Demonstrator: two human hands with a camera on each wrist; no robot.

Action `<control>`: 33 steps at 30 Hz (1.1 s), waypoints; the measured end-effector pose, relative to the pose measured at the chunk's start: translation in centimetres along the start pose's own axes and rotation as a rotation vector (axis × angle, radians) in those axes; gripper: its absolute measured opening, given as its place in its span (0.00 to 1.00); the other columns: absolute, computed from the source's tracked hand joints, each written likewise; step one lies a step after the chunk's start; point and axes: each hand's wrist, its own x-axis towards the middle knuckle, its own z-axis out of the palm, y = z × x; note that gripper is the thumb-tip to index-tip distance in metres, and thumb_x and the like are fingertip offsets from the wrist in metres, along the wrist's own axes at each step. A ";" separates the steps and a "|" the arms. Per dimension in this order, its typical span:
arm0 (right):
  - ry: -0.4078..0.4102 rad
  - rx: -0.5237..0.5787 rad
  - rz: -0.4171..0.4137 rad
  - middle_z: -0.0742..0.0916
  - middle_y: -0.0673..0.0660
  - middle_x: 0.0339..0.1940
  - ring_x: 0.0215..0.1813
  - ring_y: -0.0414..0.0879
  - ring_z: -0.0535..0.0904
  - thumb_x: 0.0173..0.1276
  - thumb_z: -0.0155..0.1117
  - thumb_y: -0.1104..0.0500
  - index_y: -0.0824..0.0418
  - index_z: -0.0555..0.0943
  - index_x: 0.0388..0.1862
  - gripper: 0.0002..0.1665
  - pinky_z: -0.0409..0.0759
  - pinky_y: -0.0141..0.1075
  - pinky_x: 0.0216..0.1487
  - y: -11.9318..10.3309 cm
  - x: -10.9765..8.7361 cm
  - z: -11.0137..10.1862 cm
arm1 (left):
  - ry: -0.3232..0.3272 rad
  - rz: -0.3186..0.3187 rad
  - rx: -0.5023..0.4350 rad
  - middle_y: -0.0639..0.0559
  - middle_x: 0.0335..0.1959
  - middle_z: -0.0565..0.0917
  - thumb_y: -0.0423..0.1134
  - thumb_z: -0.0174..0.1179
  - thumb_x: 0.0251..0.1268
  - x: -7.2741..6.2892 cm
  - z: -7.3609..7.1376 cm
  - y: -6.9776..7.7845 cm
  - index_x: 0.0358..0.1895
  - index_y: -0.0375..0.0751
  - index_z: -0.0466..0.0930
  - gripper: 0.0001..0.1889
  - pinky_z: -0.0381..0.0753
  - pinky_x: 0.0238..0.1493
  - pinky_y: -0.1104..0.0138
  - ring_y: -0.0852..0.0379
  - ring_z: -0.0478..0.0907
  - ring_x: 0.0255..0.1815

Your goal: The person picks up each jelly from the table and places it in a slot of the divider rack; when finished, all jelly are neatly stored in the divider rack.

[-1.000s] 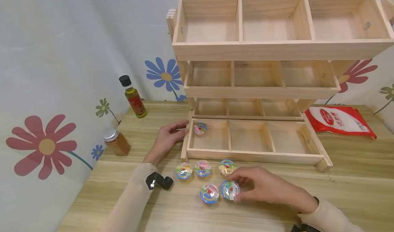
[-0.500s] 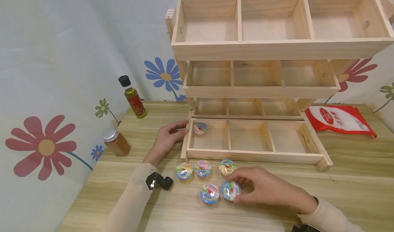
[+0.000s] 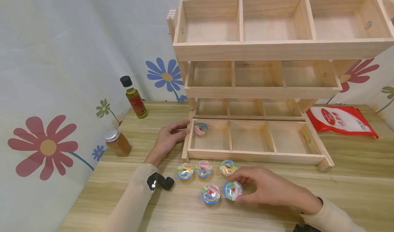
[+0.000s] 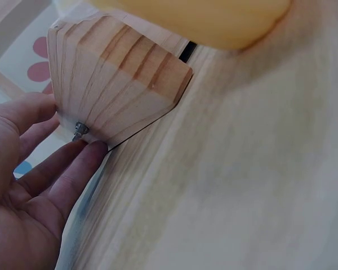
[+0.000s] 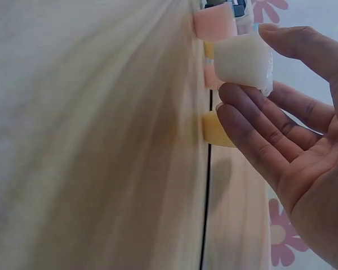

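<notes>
My right hand (image 3: 261, 185) pinches a small jelly cup (image 3: 232, 190) with a printed lid, thumb at one side and fingers at the other. In the right wrist view its body is a milky-white jelly cup (image 5: 242, 61) between thumb and fingertips. Close by are a pink jelly cup (image 3: 210, 194), a yellow one (image 3: 228, 167), another pink cup (image 3: 204, 169) and a second yellow cup (image 3: 185, 171). Fingers of my left hand (image 3: 168, 139) touch the left end of the wooden rack (image 3: 255, 156); the left wrist view shows them by a bolt (image 4: 80, 130).
One jelly cup (image 3: 200, 129) sits in the bottom tier's left compartment. Higher tiers (image 3: 283, 50) rise behind it. An oil bottle (image 3: 135, 98) and a silver-lidded jar (image 3: 118, 143) stand at left. A red-and-white bag (image 3: 341, 120) lies right of the rack.
The pinched cup has shifted very slightly to the right, with the whole head view shifting a little too. Both hands otherwise keep their places.
</notes>
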 end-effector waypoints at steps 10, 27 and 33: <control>0.044 0.020 0.063 0.88 0.37 0.42 0.45 0.35 0.85 0.68 0.81 0.51 0.52 0.86 0.58 0.22 0.89 0.37 0.49 -0.7 0.1 -1.2 | 0.000 0.009 -0.002 0.36 0.63 0.84 0.35 0.69 0.75 0.2 0.4 0.1 0.67 0.34 0.82 0.21 0.90 0.53 0.62 0.47 0.85 0.57; 0.101 -0.037 0.037 0.90 0.41 0.43 0.44 0.36 0.86 0.66 0.82 0.54 0.57 0.87 0.56 0.22 0.90 0.38 0.50 -1.8 3.5 -2.5 | 0.014 0.024 0.019 0.36 0.62 0.84 0.34 0.69 0.74 0.3 0.4 0.1 0.66 0.34 0.83 0.21 0.90 0.53 0.62 0.50 0.86 0.56; 0.106 0.029 0.048 0.89 0.43 0.42 0.45 0.38 0.86 0.64 0.83 0.58 0.61 0.86 0.57 0.24 0.90 0.38 0.52 -1.9 5.2 -2.6 | 0.017 0.017 0.015 0.36 0.62 0.84 0.35 0.69 0.74 0.2 0.1 -0.3 0.67 0.34 0.82 0.21 0.90 0.54 0.63 0.49 0.85 0.57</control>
